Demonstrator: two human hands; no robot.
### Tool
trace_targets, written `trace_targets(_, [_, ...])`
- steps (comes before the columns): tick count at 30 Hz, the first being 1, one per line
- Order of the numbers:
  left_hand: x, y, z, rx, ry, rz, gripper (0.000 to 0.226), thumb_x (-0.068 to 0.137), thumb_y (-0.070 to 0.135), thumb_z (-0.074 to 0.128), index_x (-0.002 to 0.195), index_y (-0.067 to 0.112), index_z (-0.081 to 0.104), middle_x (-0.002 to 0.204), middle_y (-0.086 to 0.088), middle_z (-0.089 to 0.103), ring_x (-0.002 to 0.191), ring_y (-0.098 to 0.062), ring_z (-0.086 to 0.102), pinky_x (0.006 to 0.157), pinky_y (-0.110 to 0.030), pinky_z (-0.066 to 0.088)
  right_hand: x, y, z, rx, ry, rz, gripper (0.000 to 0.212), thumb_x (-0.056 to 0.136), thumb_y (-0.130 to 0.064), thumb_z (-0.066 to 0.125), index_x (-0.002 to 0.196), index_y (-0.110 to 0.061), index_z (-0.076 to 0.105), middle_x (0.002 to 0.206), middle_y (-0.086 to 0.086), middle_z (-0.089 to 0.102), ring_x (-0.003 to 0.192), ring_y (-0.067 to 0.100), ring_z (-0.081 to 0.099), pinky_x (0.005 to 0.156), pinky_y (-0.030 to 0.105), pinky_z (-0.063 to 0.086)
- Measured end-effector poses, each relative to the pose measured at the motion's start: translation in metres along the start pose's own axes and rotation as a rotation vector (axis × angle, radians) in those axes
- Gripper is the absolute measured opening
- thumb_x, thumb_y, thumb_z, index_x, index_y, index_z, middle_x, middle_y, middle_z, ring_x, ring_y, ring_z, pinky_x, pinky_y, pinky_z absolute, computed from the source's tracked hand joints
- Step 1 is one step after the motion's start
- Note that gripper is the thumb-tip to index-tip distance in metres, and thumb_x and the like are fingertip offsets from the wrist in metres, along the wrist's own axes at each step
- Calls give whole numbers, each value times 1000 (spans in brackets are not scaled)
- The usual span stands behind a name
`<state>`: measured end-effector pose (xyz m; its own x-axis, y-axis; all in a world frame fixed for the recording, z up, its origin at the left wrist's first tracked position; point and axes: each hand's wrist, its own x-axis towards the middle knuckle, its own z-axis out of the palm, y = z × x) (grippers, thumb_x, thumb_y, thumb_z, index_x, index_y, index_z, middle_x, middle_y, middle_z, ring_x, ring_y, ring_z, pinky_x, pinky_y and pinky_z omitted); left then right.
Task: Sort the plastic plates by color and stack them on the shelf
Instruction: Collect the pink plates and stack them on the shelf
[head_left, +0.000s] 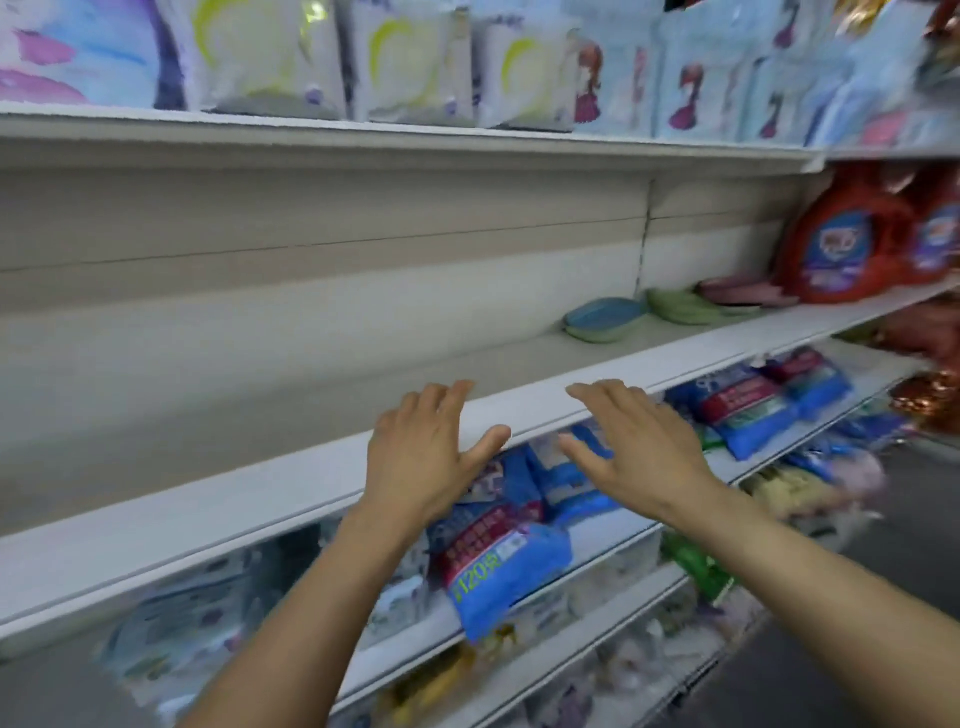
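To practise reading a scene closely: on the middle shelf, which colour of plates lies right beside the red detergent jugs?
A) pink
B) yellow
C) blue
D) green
A: the pink plates lie next to the red detergent jugs, with the green plates and then the blue plates further left on the shelf.

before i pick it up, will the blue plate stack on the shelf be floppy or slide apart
Probably stiff and light: the blue plate stack looks like thin moulded plastic. It may slide apart, since a greenish plate shows skewed beneath it. Unlikely to roll, lying flat on the shelf.
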<state>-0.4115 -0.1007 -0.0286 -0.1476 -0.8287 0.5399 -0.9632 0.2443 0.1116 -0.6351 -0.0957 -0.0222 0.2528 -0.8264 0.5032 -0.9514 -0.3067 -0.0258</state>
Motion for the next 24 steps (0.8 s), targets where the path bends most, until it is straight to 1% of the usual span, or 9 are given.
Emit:
trace_targets(2, [24, 43, 19, -23, -25, 2, 86, 77, 75, 12, 137, 24, 47, 126, -1, 57, 115, -27, 53, 90, -39, 44, 1, 50, -3, -24, -31, 12, 62, 93, -61, 35, 144, -27, 33, 138, -2, 44, 123, 22, 45, 88, 39, 42])
trace_targets(4, [45, 79, 35, -61, -50, 3, 86, 77, 75, 9, 138, 26, 45, 130, 1, 54, 118, -24, 50, 93, -38, 43, 4, 95, -8, -33, -39, 30, 61, 93, -60, 34, 144, -27, 31, 138, -2, 43, 123, 22, 45, 89, 39, 43])
trace_targets(6, [66, 110, 50, -120, -89, 6, 76, 84, 74, 18, 139, 27, 44, 132, 2, 52, 121, -23, 48, 94, -37, 43, 7, 133, -11, -9, -40, 65, 59, 94, -59, 35, 143, -27, 32, 137, -2, 44, 122, 22, 46, 88, 38, 44])
trace_targets(8, [87, 137, 63, -201, -133, 14, 62, 93, 66, 30, 140, 27, 43, 136, 3, 49, 123, -21, 46, 97, -38, 42, 12, 167, -11, 9, -50, 106, 57, 94, -58, 36, 141, -27, 34, 135, -2, 45, 121, 22, 47, 85, 38, 45])
trace_targets(12, [133, 176, 91, -303, -161, 41, 56, 95, 62, 33, 137, 28, 46, 136, 4, 51, 121, -17, 49, 96, -38, 44, 23, 228, -2, 50, -37, 175, 51, 95, -54, 38, 137, -26, 41, 132, -2, 49, 119, 21, 50, 84, 36, 47])
trace_targets(15, [174, 191, 120, -377, -193, 5, 54, 94, 60, 37, 134, 26, 52, 135, 5, 54, 118, -16, 54, 95, -35, 46, 35, 272, 12, 111, -30, 251, 44, 95, -52, 40, 130, -26, 49, 128, -4, 52, 115, 19, 52, 83, 36, 46])
trace_targets(19, [230, 195, 159, -406, -232, -87, 52, 94, 58, 40, 130, 24, 55, 133, 6, 58, 115, -15, 57, 95, -36, 46, 67, 330, 39, 153, -45, 315, 37, 95, -52, 41, 118, -27, 56, 118, -6, 56, 102, 17, 57, 80, 37, 48])
trace_targets(24, [301, 195, 191, -380, -234, -181, 44, 96, 50, 42, 128, 23, 56, 132, 1, 58, 116, -23, 55, 94, -33, 42, 136, 391, 71, 227, -106, 321, 29, 92, -49, 43, 99, -27, 62, 108, -7, 60, 92, 17, 59, 78, 33, 47])
